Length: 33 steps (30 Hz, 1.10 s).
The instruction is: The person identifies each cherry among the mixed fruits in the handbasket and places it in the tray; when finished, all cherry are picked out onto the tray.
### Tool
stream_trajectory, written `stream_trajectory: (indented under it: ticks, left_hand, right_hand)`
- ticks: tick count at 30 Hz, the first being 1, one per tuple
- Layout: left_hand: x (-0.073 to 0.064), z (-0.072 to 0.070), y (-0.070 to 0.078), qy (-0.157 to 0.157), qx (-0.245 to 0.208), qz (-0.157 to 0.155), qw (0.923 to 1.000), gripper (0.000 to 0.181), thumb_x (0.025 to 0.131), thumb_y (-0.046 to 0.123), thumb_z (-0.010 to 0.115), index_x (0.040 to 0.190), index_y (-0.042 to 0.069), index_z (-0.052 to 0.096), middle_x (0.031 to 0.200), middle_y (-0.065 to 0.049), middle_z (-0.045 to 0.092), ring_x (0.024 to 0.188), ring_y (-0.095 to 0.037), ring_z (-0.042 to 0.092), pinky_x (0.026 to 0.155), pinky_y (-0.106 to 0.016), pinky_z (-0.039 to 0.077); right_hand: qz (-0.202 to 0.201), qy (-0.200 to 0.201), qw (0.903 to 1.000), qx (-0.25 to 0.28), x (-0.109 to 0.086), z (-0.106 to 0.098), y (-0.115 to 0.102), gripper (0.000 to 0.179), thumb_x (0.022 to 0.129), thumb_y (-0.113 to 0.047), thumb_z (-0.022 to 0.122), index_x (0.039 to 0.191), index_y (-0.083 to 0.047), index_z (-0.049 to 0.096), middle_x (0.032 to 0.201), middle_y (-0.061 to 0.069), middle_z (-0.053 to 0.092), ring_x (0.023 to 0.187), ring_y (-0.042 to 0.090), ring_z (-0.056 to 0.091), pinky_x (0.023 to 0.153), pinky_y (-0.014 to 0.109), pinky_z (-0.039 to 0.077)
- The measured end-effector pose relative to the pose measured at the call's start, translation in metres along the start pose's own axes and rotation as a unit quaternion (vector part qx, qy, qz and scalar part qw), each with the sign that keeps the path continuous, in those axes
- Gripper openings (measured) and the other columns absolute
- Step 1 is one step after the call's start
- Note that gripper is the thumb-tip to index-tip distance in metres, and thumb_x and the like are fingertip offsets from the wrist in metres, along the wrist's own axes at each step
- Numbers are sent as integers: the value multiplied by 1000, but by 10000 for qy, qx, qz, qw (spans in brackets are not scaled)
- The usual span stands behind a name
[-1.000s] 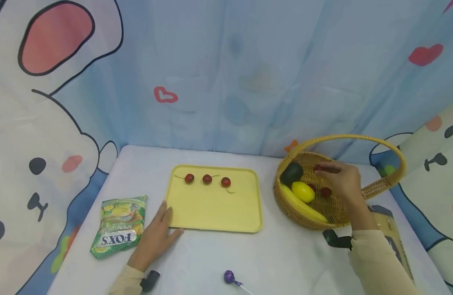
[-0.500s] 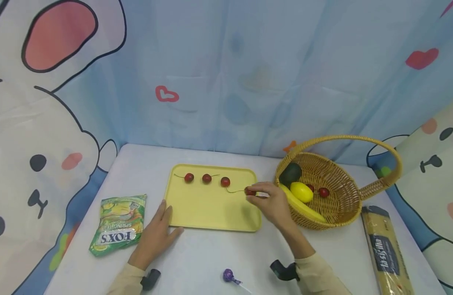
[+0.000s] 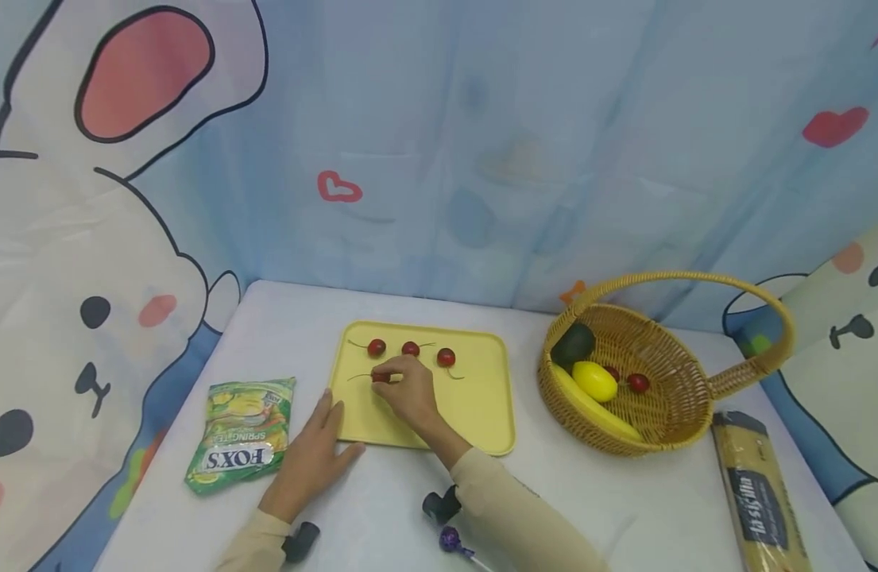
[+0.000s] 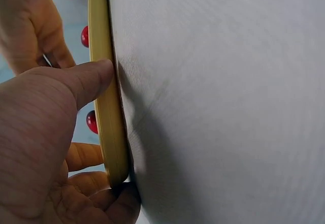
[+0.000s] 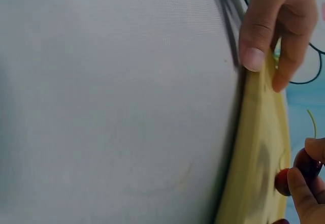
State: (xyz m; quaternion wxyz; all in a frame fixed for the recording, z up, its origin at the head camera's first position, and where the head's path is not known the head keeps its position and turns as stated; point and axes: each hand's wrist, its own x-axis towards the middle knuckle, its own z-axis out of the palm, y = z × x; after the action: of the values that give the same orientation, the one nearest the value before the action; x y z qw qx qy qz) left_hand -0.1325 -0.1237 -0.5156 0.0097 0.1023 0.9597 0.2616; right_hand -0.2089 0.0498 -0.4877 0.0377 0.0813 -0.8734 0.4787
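In the head view my right hand (image 3: 410, 395) pinches a cherry (image 3: 380, 377) between thumb and fingers, over the left part of a yellow tray (image 3: 474, 405). The held cherry's stem points left. Behind it, three more cherries lie in a row along the tray's far side: left (image 3: 377, 347), middle (image 3: 410, 349) and right (image 3: 446, 357). My left hand (image 3: 311, 461) holds the tray's near left corner; in the left wrist view its thumb (image 4: 94, 79) presses the front rim, with the other fingers around the corner. The right wrist view shows the pinched cherry (image 5: 307, 163) close up.
A wicker basket (image 3: 570, 417) at the right holds a banana (image 3: 599, 411), a lemon (image 3: 594, 382), a dark green avocado-like fruit (image 3: 574, 345) and cherries (image 3: 638, 383). Around lie a green FOX'S bag (image 3: 241, 433), a purple lollipop (image 3: 450, 539) and a la sicilia package (image 3: 756, 500).
My right hand has taken a cherry out of the basket and carried it left across to the tray's left part. My left hand has stayed at the tray's corner.
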Motion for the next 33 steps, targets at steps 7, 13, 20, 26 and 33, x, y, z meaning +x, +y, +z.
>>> stream_trajectory:
  ticks: [7, 13, 20, 26, 33]
  left_hand:
    - [-1, 0, -1, 47, 39, 55, 10000, 76, 90, 37, 72, 145, -7, 43, 157, -31, 28, 138, -44, 41, 105, -52, 47]
    - [-1, 1, -2, -23, 43, -20, 10000, 78, 91, 39, 71, 146, -7, 41, 158, -30, 26, 140, -43, 40, 107, -51, 46]
    - [-1, 2, -2, 76, 51, 38, 10000, 77, 90, 37, 73, 144, -8, 43, 156, -31, 29, 139, -44, 41, 106, -51, 47]
    - [0, 2, -3, 17, 12, -27, 10000, 78, 90, 38, 73, 146, -7, 42, 158, -30, 27, 140, -43, 40, 107, -51, 46]
    - [-1, 0, -3, 30, 29, 14, 10000, 78, 90, 38, 72, 145, -8, 42, 157, -31, 27, 139, -44, 41, 106, -52, 47]
  right_hand:
    - [310, -72, 9988, -370, 6, 21, 3, 16, 79, 2, 78, 92, -7, 79, 95, 4, 71, 92, 18, 65, 78, 25, 57]
    - [165, -13, 9989, -435, 4, 29, 5, 19, 78, 4, 78, 93, -6, 78, 97, 5, 69, 94, 18, 64, 81, 26, 57]
    - [157, -51, 9991, -403, 3, 32, 3, 19, 78, 4, 79, 94, -5, 78, 97, 5, 65, 94, 19, 61, 78, 22, 56]
    - [87, -75, 9994, -316, 1, 29, 3, 19, 79, 2, 78, 96, -5, 78, 99, 6, 66, 96, 19, 61, 82, 26, 56]
    - [-153, -13, 9993, -347, -14, 8, 4, 19, 81, -6, 79, 100, -6, 78, 104, 7, 69, 102, 22, 62, 80, 29, 56]
